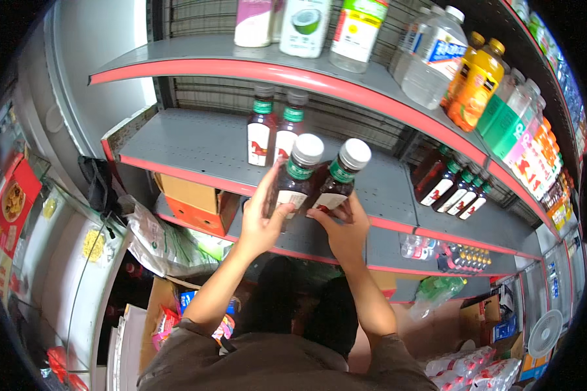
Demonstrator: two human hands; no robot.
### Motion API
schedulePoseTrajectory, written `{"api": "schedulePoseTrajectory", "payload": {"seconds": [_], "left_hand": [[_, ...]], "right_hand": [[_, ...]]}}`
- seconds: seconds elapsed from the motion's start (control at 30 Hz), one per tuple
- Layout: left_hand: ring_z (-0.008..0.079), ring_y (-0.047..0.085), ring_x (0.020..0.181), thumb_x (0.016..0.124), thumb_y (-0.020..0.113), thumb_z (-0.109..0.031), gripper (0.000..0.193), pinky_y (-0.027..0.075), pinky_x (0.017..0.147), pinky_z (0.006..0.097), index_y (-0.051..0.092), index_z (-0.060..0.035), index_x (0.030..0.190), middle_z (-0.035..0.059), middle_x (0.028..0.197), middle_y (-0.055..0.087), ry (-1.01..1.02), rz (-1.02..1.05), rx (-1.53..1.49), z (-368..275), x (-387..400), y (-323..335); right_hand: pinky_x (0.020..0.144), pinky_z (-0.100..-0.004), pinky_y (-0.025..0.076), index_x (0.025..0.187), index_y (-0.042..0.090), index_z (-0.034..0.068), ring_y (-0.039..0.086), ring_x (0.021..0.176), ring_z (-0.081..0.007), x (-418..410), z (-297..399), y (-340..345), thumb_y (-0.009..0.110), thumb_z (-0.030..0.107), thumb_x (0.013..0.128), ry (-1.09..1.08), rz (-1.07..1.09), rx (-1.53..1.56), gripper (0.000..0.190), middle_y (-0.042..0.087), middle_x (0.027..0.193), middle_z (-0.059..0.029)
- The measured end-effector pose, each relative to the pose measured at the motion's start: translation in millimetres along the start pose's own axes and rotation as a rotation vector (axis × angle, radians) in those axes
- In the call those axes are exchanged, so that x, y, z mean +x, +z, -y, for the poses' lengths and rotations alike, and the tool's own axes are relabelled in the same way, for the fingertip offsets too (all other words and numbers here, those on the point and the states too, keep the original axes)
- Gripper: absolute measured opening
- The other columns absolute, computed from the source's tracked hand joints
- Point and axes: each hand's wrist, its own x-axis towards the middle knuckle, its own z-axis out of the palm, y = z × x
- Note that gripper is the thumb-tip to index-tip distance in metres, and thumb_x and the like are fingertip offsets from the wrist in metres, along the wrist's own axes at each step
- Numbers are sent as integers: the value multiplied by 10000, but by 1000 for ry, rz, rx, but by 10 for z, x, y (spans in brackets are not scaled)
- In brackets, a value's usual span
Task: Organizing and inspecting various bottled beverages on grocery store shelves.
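Observation:
My left hand (264,215) grips a dark bottle (293,181) with a grey cap and green neck band. In my right hand (345,225) is a matching dark bottle (335,181), tilted, its white label partly hidden by my fingers. The two bottles are side by side, close together, in front of the edge of a grey metal shelf (191,141) with a red front strip. Just behind them, two bottles of the same kind (261,129) stand upright on that shelf. Further right on it stand several more dark bottles (440,188) with white labels.
Above runs another shelf (186,51) holding large drink bottles (435,63) and orange juice bottles (477,88). Below are an open cardboard box (195,210), a white sack (156,239) and small shrink-wrapped bottles (464,258). A carton of colourful packets (164,317) is at lower left, a fan (545,333) at lower right.

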Motion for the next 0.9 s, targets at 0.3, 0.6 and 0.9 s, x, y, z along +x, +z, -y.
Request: {"api": "schedulePoseTrajectory", "payload": {"seconds": [0.3,0.6,0.9], "left_hand": [[289,265,1527,910,541,136,736,238,1241,396,233,53,1573,204,1650,250,-54,-27,-98,200,376,-730],[308,181,1553,926,530,98,719,161,1252,411,228,53,1577,218,1670,189,-29,-55,-95,418,529,-828],[256,356,1437,933,624,-33,840,290,1182,390,135,-16,1616,165,1586,320,-107,85,56,444,522,-896]], "right_hand": [[754,-325,611,1409,516,-90,718,942,-188,324,-215,759,902,82,715,-73,-60,-59,812,721,1083,-172],[713,-306,607,1332,542,-116,677,955,-185,394,-322,859,929,141,708,-173,-87,-336,778,655,1075,-108],[907,-379,604,1375,503,-85,597,1215,-243,374,-289,692,879,76,757,-69,36,-327,741,497,1404,-163]]}}
